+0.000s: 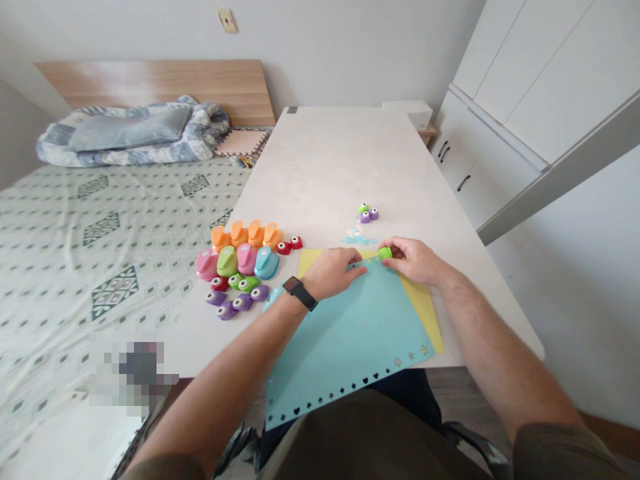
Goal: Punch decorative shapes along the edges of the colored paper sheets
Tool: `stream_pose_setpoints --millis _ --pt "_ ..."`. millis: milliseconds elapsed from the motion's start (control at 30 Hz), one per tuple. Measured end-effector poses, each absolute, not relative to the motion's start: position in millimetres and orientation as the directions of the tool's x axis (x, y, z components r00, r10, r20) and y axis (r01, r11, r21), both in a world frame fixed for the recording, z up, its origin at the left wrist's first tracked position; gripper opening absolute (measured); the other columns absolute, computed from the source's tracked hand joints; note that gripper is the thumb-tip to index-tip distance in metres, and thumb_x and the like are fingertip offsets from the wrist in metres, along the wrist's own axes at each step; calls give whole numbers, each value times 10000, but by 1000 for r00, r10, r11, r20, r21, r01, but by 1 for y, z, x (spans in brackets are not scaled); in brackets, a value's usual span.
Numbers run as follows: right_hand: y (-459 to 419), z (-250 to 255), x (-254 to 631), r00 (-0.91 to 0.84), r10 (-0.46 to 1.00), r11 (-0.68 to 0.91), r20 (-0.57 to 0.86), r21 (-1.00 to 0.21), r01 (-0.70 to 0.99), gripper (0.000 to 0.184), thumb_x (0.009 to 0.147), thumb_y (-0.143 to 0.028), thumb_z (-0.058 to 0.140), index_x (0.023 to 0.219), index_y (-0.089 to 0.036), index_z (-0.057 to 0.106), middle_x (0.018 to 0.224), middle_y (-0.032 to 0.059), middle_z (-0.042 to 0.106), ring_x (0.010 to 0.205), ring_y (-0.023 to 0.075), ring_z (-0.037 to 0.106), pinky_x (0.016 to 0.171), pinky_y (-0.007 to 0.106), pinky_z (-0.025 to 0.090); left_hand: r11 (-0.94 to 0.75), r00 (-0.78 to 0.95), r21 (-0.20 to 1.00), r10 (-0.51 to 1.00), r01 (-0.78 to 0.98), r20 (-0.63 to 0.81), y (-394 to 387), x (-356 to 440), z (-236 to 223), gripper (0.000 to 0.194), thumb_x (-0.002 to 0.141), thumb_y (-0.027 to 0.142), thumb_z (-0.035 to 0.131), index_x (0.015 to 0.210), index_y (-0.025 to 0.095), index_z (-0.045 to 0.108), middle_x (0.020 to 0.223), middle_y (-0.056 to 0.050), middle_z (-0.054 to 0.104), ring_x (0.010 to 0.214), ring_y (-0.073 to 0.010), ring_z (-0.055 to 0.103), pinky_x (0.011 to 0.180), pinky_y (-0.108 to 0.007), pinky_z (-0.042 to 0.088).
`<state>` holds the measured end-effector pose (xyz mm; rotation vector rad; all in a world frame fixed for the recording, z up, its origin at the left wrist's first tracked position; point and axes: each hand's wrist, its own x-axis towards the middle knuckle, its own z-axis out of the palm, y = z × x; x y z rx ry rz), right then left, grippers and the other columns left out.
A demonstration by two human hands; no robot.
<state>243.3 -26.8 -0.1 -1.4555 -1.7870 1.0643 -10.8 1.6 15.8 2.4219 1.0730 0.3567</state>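
My right hand (416,260) is closed around a small green paper punch (385,253) at the far edge of a light blue sheet of paper (350,327). That edge of the sheet lies against the punch. With fingers and thumb at the same edge, a little to the left, my left hand (331,270) grips the blue sheet; a dark watch is on its wrist. Stars, hearts and flower shapes are cut along the sheet's near edge, which hangs over the table's front. Beneath the blue sheet lies a yellow sheet (431,317), partly covered.
Left of the paper stand several punches: orange ones (255,233), a blue one (267,264), small purple ones (243,303). Beyond the sheet are paper scraps (357,237) and a purple punch (365,217) in a small group. A bed (165,200) borders the white table (340,160).
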Motion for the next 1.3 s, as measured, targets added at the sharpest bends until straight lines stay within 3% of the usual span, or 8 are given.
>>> stream_pose_setpoints --millis 267,500,700,1133,1300 --pt "-28 4 243 -279 957 36 -80 -921 388 372 841 -390 763 1173 -233 702 942 38 724 814 208 652 749 357 541 -577 645 559 758 596 94 0 -15 7 180 980 303 568 986 193 711 967 -46 772 871 -185 705 767 -283 513" --pt "-25 5 240 -99 993 -37 -59 -977 209 398 842 -441 789 1156 -213 701 972 41 715 858 194 650 782 343 527 -568 641 603 758 560 120 1 -17 0 172 979 297 571 981 190 706 959 -47 768 860 -177 695 762 -278 512" --pt "-23 9 235 -28 997 -67 -69 -995 77 450 854 -551 767 1132 -203 704 995 81 748 894 209 672 690 319 519 -588 645 592 750 551 144 1 -18 -2 176 983 295 564 992 190 704 959 -51 761 874 -182 689 786 -287 513" --pt "-22 8 231 -35 996 -79 -80 -996 46 457 920 -659 630 1054 -224 675 1100 106 771 970 251 723 685 330 527 -604 650 559 746 568 146 -1 -20 -3 197 992 302 561 1028 190 718 986 -65 763 927 -201 699 854 -314 538" --pt "-19 5 226 -31 999 -27 -30 -996 90 451 932 -661 609 1057 -232 669 1146 96 758 1014 249 717 721 334 520 -606 646 546 749 578 148 -2 -19 -1 306 1001 305 548 1247 180 681 1058 -86 767 976 -219 709 910 -344 542"
